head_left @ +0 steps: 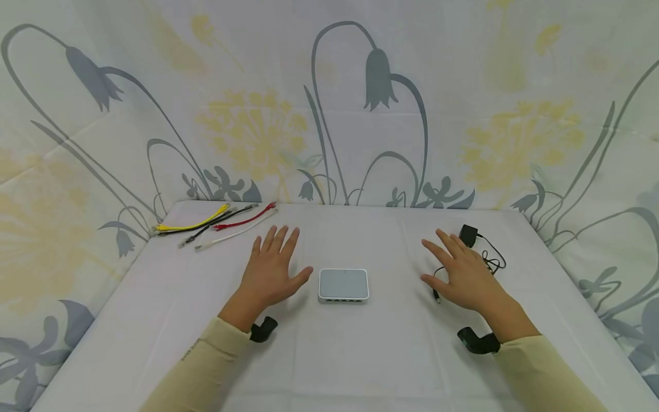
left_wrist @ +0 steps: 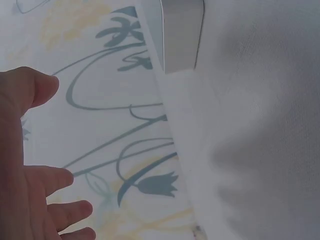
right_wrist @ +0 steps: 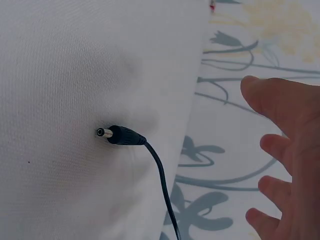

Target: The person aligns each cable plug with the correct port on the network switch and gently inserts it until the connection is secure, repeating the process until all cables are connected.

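A small white-and-grey network switch (head_left: 344,284) lies flat at the middle of the table, its row of ports facing me. To its left my left hand (head_left: 272,274) hovers with fingers spread, holding nothing. My right hand (head_left: 460,274) hovers palm down over the black power adapter's cord, its fingers apart and nothing in them. The adapter block (head_left: 468,235) sits just beyond that hand. In the right wrist view the cord's barrel plug (right_wrist: 122,135) rests on the cloth, apart from the fingers. The left wrist view catches one corner of the switch (left_wrist: 182,37).
At the back left lie several short network cables: a yellow one (head_left: 206,221), black ones (head_left: 211,228), a red one (head_left: 244,221) and a white one (head_left: 237,231). A white cloth covers the table (head_left: 329,360). A flower-printed curtain (head_left: 350,143) rises along the back and sides.
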`<state>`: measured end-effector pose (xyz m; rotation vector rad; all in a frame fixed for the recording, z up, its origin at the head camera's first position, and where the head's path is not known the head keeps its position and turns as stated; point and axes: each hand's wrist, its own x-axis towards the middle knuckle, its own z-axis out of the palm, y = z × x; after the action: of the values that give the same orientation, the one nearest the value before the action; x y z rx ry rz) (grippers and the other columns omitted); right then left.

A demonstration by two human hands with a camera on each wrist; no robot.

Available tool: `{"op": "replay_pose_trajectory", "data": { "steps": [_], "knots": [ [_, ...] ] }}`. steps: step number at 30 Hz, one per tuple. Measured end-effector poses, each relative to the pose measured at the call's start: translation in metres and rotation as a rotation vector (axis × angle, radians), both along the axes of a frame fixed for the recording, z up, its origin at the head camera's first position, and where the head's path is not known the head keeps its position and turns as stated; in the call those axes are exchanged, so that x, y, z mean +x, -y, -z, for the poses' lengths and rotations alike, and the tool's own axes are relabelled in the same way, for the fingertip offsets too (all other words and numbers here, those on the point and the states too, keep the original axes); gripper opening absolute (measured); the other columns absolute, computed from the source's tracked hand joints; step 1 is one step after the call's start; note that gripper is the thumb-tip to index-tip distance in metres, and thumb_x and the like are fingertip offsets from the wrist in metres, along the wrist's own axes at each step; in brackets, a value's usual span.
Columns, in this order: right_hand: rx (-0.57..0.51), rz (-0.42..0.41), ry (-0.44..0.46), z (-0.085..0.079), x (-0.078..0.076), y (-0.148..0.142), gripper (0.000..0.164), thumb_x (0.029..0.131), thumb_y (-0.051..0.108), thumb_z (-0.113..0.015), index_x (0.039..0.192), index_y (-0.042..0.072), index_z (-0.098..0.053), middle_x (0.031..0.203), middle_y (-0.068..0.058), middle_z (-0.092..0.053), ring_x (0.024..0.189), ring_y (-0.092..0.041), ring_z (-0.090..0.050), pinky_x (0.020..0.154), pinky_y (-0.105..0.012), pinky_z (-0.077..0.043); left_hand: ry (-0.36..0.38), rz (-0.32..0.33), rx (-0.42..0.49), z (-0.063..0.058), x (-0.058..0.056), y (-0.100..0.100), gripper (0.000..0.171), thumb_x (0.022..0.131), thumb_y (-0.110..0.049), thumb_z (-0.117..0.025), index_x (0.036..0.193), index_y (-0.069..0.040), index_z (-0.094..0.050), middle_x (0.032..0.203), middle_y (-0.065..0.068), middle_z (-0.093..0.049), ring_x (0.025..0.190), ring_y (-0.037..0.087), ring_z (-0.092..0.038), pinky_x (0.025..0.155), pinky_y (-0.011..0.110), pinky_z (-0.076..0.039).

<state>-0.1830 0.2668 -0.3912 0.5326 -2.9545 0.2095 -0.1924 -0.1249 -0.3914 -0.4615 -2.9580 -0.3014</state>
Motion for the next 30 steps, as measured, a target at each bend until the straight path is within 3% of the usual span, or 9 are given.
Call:
{"op": "replay_pose_trajectory", "data": {
  "steps": [12, 22, 30],
  "knots": [
    [-0.004, -0.087, 0.018, 0.007, -0.001, -0.004, 0.056, 0.090, 0.021, -0.063, 0.143, 0.017, -0.045, 0.157, -0.019, -0.026, 0.139, -0.045, -0.032, 0.101, -0.068, -0.034, -0.005, 0.039, 0.045, 0.007, 0.001, -0.011, 0.075, 0.093, -0.053, -0.050, 0.154, -0.016, -0.027, 0.156, 0.013, -0.031, 0.148, 0.035, -0.020, 0.116, 0.060, -0.018],
    [-0.007, -0.085, 0.068, 0.014, -0.002, -0.005, 0.046, 0.090, 0.015, -0.057, 0.136, 0.014, -0.053, 0.155, -0.019, -0.032, 0.138, -0.041, -0.034, 0.101, -0.069, -0.034, 0.030, 0.094, 0.095, 0.018, 0.002, -0.019, 0.075, 0.092, -0.052, -0.053, 0.153, -0.016, -0.029, 0.154, 0.013, -0.034, 0.145, 0.036, -0.027, 0.115, 0.055, -0.025],
    [0.006, -0.086, 0.110, 0.015, -0.001, -0.007, 0.043, 0.091, 0.008, -0.055, 0.134, 0.015, -0.056, 0.154, -0.017, -0.034, 0.138, -0.042, -0.036, 0.102, -0.068, -0.033, 0.092, 0.129, 0.057, 0.025, 0.004, -0.024, 0.078, 0.090, -0.057, -0.054, 0.153, -0.018, -0.029, 0.156, 0.011, -0.032, 0.146, 0.035, -0.024, 0.115, 0.055, -0.024]
  ]
}}
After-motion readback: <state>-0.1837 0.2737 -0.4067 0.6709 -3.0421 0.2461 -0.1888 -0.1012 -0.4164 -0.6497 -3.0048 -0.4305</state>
